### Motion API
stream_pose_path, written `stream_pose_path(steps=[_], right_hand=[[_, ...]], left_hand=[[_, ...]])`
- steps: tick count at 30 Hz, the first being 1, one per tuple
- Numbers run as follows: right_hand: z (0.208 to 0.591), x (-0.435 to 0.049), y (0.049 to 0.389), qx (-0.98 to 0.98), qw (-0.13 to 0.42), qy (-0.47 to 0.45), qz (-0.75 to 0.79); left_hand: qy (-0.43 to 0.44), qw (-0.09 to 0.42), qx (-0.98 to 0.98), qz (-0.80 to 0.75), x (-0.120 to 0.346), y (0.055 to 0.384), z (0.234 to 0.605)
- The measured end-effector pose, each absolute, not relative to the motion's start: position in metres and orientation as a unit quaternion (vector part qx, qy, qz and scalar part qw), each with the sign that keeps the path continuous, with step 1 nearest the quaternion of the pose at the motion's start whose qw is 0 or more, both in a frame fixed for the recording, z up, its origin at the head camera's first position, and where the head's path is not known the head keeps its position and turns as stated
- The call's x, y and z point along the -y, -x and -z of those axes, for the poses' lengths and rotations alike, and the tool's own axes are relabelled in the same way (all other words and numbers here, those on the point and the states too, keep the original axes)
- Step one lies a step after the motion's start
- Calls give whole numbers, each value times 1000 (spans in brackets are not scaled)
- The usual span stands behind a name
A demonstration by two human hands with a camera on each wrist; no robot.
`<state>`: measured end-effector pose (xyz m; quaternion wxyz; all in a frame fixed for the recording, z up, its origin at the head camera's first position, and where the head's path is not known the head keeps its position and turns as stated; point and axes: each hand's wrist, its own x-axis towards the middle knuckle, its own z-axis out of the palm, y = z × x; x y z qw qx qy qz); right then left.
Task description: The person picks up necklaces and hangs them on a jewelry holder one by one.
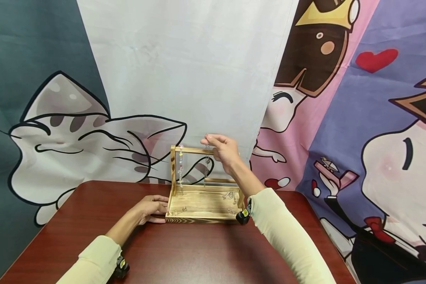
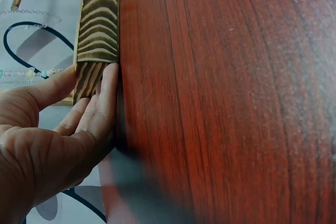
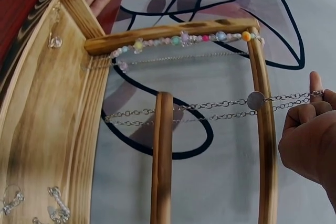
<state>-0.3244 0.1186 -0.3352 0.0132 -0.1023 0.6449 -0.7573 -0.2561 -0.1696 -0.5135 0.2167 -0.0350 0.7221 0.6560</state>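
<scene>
A wooden jewelry stand (image 1: 198,203) with a shallow tray base stands on the table. My left hand (image 1: 151,208) grips the left end of its tray; in the left wrist view the thumb is at the upper rim and the fingers lie along the end wall. Above the top bar (image 1: 189,150), my right hand (image 1: 226,152) pinches a silver chain necklace (image 3: 226,109). Its two strands hang down past the top bar and the lower bar (image 3: 164,156), with a round silver disc (image 3: 255,100) at the top bar. A colorful beaded necklace (image 1: 180,165) hangs near the left post.
Small silver jewelry pieces (image 1: 229,195) lie in the tray's right side, and another piece (image 3: 55,40) lies near its left end. The reddish-brown table (image 1: 184,252) extends toward me. Behind it hangs a cloth backdrop (image 1: 184,79) with cartoon drawings.
</scene>
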Motion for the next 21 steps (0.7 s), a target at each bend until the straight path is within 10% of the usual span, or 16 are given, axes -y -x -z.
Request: stream_pose_path(steps=[21], right_hand=[[350,-77,319,-644,36,116,755]], left_hand=[[34,216,-721,-658,170,257,515]])
